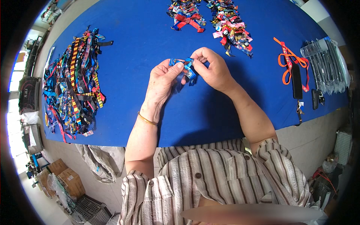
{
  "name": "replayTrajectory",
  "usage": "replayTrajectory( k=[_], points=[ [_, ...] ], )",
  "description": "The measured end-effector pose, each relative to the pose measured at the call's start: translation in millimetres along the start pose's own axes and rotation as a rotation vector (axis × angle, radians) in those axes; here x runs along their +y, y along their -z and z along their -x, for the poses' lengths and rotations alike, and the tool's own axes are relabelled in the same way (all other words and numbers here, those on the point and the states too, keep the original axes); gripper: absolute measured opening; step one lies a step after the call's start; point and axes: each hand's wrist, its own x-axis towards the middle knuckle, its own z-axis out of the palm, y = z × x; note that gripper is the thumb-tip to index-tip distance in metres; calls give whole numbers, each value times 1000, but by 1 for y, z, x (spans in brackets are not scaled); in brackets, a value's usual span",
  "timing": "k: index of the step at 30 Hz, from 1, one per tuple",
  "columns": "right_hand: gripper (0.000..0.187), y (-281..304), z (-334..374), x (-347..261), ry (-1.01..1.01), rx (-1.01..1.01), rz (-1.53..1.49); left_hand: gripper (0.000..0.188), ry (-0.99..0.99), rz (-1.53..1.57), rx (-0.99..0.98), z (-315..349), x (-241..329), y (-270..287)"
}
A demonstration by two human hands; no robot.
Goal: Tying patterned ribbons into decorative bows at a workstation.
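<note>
A blue patterned ribbon bow (188, 68) is held between my two hands above the blue table. My left hand (165, 77) pinches its left side, with the thumb pressed on the ribbon. At the upper right of the bow, the thumb and fingertips of my right hand (213, 69) close on the ribbon. Short ends hang down below the fingers. On the left of the table lies a thick pile of long patterned ribbon strips (75, 82). Rows of tied ribbon bows (187, 20) and more colourful bows (232, 32) lie at the far side.
At the right lie an orange and red lanyard (287, 62), a dark flat strap-like piece (296, 80), small black items (318, 98) and a stack of clear plastic packets (326, 67). Cardboard boxes (71, 182) and wire crates (90, 210) stand on the floor at the lower left.
</note>
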Motion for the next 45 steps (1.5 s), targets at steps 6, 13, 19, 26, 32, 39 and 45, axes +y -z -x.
replayTrajectory(
  k=[6, 13, 19, 26, 32, 39, 45],
  points=[
    [15, -2, -3, -2, 297, 199, 438, 19, -97, -40, 74, 0, -1, -7],
    [16, 1, 0, 1, 36, 121, 97, 16, -137, -136, 107, 2, 1, -10],
    [28, -3, 0, 2, -334, -150, -354, 16, -180, -234, 200, 3, 0, -9],
    [27, 2, 0, -2, -331, -248, -348, 17, -150, -53, 165, 0, -4, 0],
    [18, -3, 0, 5, -274, -161, -404, 17, -182, -203, 179, 2, -4, -10],
    [17, -1, -2, 3, -275, -145, -428, 15, -112, -59, 129, 3, 0, -7],
    [14, 3, -2, 0, -140, -95, -225, 15, 2, -217, 46, 5, -1, -13]
  ],
)
